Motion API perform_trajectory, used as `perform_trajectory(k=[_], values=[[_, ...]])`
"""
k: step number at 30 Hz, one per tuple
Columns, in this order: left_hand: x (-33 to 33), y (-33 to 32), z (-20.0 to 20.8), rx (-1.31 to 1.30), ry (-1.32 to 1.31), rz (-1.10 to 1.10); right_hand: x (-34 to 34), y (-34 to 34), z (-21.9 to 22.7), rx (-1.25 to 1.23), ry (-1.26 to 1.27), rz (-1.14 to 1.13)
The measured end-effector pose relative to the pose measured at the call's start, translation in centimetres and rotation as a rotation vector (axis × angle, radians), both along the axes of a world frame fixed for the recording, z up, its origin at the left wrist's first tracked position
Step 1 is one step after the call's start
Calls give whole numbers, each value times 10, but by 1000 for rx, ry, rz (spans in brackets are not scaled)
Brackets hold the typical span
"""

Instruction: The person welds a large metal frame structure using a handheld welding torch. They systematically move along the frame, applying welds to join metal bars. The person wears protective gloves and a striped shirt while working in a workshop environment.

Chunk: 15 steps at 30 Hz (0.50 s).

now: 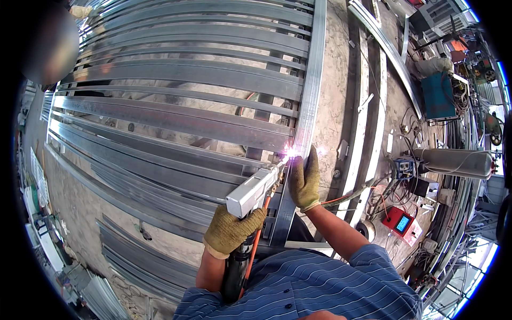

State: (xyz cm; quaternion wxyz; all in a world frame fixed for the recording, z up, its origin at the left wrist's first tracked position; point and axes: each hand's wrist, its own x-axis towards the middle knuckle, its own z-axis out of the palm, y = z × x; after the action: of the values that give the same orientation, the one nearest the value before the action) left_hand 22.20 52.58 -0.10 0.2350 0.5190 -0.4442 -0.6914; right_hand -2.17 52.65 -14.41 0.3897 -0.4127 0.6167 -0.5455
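In a dirty yellow-green work glove, my left hand (233,229) is wrapped around the black handle of a welding gun (250,193) with a boxy silver-grey body. Its thin nozzle points up and right, and a bright violet-white spark (290,152) glows at the tip. That spark sits where a cross slat meets the long side rail (311,85) of a slatted metal frame (197,66). My right hand (305,184), gloved alike, lies against this rail just below the spark, its fingers stretched forward. An orange hose (256,253) runs down beside the gun.
Long metal profiles (368,144) lie on the floor at the right. Beyond are a red box with a screen (400,224), a grey gas cylinder (458,162), a teal machine (438,96) and tangled cables. Stacked metal strips (144,250) lie at lower left. A blurred shape is at upper left.
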Motion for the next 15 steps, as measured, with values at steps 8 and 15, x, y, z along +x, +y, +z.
perform_trajectory(k=[8,15], values=[[0,3,-6,-37,-30,5,-2,4,-10,30,-24,-22],[2,3,-2,-23,-30,-14,-3,6,-20,10,-46,-16]])
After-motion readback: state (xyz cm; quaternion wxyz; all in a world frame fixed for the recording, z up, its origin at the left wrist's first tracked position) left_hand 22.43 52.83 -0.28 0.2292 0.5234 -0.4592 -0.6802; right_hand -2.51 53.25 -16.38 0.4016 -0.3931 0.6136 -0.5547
